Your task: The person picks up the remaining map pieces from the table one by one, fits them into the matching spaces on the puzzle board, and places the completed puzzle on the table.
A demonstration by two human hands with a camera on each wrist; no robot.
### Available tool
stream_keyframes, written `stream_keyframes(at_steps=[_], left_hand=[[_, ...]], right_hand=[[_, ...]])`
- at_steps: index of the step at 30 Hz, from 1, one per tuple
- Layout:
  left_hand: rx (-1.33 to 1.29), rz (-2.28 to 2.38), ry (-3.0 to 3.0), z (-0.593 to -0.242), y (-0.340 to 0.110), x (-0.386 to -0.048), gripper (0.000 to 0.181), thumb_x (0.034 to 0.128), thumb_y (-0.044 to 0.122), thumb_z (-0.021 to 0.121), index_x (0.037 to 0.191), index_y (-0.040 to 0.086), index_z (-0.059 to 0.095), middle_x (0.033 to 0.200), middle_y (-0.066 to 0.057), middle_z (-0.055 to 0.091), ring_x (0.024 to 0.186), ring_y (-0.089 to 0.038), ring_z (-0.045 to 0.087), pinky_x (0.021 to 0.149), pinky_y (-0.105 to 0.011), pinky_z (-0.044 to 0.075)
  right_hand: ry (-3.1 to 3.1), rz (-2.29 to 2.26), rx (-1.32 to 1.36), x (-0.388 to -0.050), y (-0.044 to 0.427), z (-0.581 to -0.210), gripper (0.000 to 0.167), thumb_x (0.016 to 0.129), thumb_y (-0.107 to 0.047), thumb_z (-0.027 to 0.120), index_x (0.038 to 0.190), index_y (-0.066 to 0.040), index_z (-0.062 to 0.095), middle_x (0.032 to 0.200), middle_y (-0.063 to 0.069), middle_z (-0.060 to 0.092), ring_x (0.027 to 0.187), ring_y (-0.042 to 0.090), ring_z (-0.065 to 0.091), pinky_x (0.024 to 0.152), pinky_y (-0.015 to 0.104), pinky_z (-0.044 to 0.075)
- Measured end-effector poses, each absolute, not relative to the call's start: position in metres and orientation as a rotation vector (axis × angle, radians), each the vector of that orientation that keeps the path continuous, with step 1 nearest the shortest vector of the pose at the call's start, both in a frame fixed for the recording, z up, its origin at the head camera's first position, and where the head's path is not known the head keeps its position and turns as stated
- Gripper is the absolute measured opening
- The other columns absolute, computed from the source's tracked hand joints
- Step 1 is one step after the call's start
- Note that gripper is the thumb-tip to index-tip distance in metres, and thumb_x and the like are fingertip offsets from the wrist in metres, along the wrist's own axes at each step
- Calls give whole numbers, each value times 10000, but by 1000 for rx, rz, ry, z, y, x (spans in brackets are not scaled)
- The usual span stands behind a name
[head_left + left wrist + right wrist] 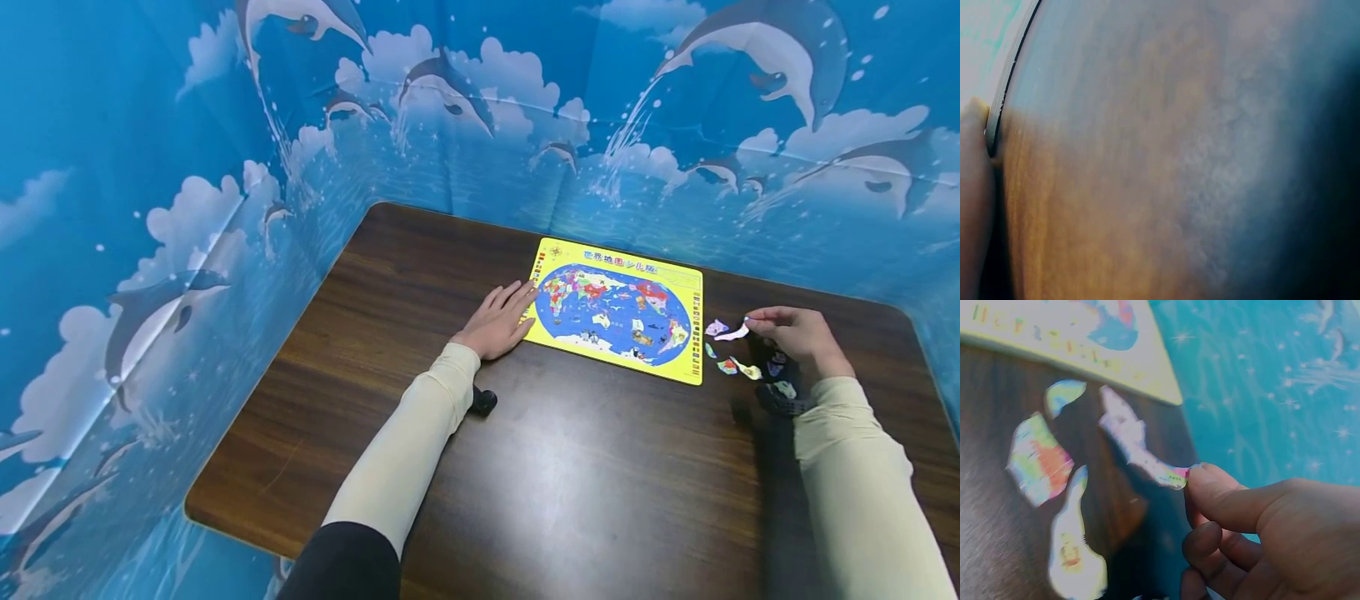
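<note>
A yellow-bordered world map board (621,363) lies near the table's back edge. My left hand (497,322) rests flat with its fingers over the board's left edge; in the left wrist view only part of that hand (974,200) shows at the far left. Right of the board, my right hand (797,335) pinches the end of a thin pale map piece (733,333) between thumb and forefinger. In the right wrist view the hand (1272,531) holds a piece (1159,471) by its colourful tip; a pinkish piece (1124,428) appears against or behind it, exact relation unclear.
Loose pieces lie near the right hand: a small green-blue one (1063,395), a red-green one (1040,461) and a yellowish one (1075,559). More pieces (784,388) lie by the right wrist. A dolphin-print backdrop (480,167) stands behind the brown table (360,317).
</note>
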State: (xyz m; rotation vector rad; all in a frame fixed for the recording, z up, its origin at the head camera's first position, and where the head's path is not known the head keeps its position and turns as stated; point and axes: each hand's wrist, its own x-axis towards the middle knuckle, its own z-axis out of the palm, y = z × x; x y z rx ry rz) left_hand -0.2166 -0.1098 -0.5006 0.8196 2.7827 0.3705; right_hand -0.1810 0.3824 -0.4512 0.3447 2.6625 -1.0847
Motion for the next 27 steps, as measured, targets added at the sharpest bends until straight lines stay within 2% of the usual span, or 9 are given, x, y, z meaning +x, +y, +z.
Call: stream_keyframes(at_steps=[5, 9, 12, 16, 22, 27], left_hand=[[834, 377, 2788, -498, -109, -218, 629, 1136, 424, 297, 1697, 203, 117, 1783, 19, 39, 1657, -210, 16, 1355, -415, -6], [835, 376, 2781, -498, -110, -218, 628, 1136, 429, 285, 1697, 205, 112, 1783, 22, 34, 1656, -206, 7, 1354, -408, -17], [836, 376, 2781, -496, -109, -217, 626, 1137, 423, 291, 1697, 202, 118, 1783, 17, 41, 1657, -210, 15, 1355, -409, -10], [840, 379, 2785, -493, -109, -216, 624, 1137, 413, 300, 1695, 190, 132, 1783, 6, 55, 1656, -220, 31, 1356, -416, 7], [843, 380, 2790, -495, -109, -215, 623, 1136, 410, 287, 1695, 180, 134, 1783, 4, 60, 1656, -221, 28, 1356, -414, 2], [841, 338, 2801, -494, -109, -214, 625, 1137, 422, 284, 1696, 193, 122, 1783, 17, 54, 1656, -206, 31, 1356, -400, 8]], right_hand=[[2675, -1075, 311, -182, 373, -437, 617, 1022, -533, 593, 1338, -5, 636, 898, -274, 592, 939, 183, 543, 727, 304, 498], [2636, -1105, 238, -185, 351, -428, 612, 1001, -530, 636, 1346, -24, 651, 946, -232, 644, 959, 232, 536, 736, 312, 506], [2595, -1121, 173, -188, 334, -425, 601, 997, -497, 662, 1363, -21, 654, 993, -198, 694, 991, 222, 569, 773, 274, 531], [2571, -1098, 136, -190, 319, -427, 582, 1012, -454, 658, 1372, 4, 652, 1052, -126, 723, 1031, 233, 589, 827, 282, 537], [2555, -1096, 131, -190, 308, -434, 561, 1013, -419, 672, 1360, 21, 655, 1063, -107, 725, 1026, 186, 622, 819, 249, 554], [2527, -1104, 162, -190, 302, -440, 548, 1013, -412, 676, 1353, 17, 659, 1053, -80, 722, 1010, 214, 568, 800, 253, 529]])
